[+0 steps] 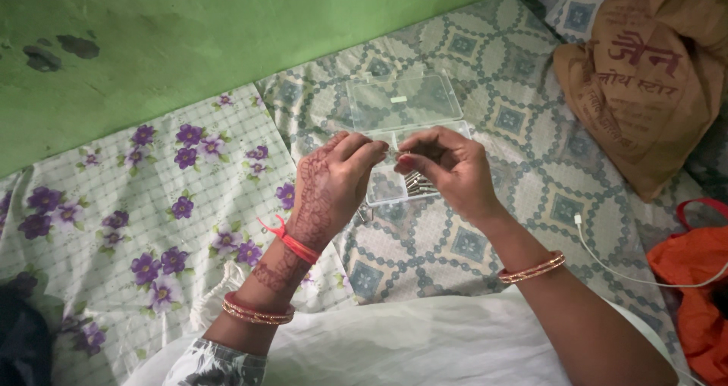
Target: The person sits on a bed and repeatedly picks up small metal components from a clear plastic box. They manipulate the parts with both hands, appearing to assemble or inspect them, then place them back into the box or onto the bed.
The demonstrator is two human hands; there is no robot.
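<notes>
Fingertips of both hands (left (330, 185), right (447, 170)) pinch one small metal piece (393, 152) above clear plastic box (402, 139).

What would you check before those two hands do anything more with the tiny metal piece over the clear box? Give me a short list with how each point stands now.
1. Small metal piece pinched between fingertips of both hands: ok.
2. Left hand and right hand meet above the clear plastic box: ok.
3. Box lid is open and lying flat: ok.
4. More metal pieces sit inside the box: ok.
5. Loose pieces lie outside the box on the patterned sheet: not ok.
6. White cable is apart from the hands: ok.
7. Exact kind of piece held: cannot tell.
</notes>
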